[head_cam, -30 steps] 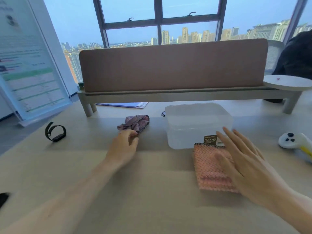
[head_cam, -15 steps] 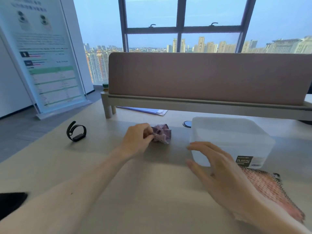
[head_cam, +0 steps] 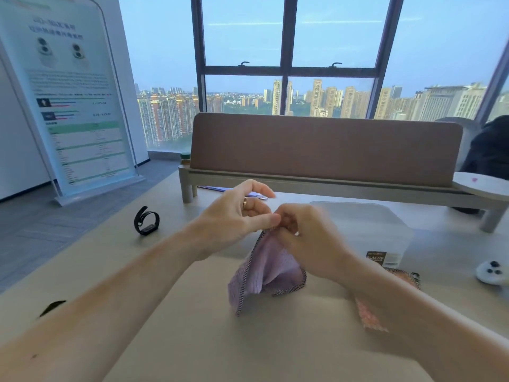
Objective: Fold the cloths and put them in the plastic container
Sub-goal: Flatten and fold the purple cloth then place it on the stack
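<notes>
A lilac cloth (head_cam: 264,268) with a dark stitched border hangs above the table, lifted by its top edge. My left hand (head_cam: 237,216) pinches that edge between thumb and fingers, and my right hand (head_cam: 305,238) grips it right beside, the two hands touching. Behind my right hand stands the clear plastic container (head_cam: 366,224) with a dark label, lidless. A folded pink cloth (head_cam: 369,315) lies flat in front of the container, mostly hidden under my right forearm.
A black wristband (head_cam: 146,220) lies on the table at left. A white controller (head_cam: 493,272) sits at the right edge. A desk shelf with a brown divider panel (head_cam: 325,150) runs across the back, papers beneath it. A dark object (head_cam: 52,307) lies near my left forearm.
My left hand has lifted the crumpled lilac cloth off the table and brought it nearer. My right hand left the pink cloth and joined it at the cloth's top edge. The camera tilted up.
</notes>
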`<state>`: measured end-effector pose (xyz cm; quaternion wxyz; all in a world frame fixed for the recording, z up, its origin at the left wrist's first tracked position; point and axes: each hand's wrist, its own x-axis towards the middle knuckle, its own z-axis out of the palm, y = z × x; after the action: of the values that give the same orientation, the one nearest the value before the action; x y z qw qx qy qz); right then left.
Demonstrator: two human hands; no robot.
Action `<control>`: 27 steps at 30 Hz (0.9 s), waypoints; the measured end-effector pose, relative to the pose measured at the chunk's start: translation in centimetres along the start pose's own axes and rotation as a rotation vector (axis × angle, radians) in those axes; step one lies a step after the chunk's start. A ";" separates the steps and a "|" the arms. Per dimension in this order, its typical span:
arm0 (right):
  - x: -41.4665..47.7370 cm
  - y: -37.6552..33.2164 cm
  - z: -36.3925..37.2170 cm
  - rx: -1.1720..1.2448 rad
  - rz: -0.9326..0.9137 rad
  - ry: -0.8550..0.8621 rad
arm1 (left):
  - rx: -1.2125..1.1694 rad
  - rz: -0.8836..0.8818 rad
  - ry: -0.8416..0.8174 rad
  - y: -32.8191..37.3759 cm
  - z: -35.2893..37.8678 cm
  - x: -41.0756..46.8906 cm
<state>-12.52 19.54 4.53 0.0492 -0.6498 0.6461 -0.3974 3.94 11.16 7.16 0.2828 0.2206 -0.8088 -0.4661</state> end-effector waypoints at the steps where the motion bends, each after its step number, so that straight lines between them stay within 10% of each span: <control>1: 0.2 -0.3 -0.5 0.026 0.024 0.015 | 0.022 -0.001 0.024 -0.2 0.1 -0.5; 11: 0.4 -2.6 -8.6 -0.067 0.075 0.078 | 0.438 -0.042 0.295 -3.8 -1.6 -5.5; 27: -5.6 -9.3 -18.0 0.287 0.086 0.029 | 0.043 0.115 0.320 9.5 -9.0 -12.0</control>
<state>-14.68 34.03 19.60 0.1491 -0.6021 0.6104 -0.4926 17.94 17.38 16.13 0.4292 0.2513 -0.7745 -0.3908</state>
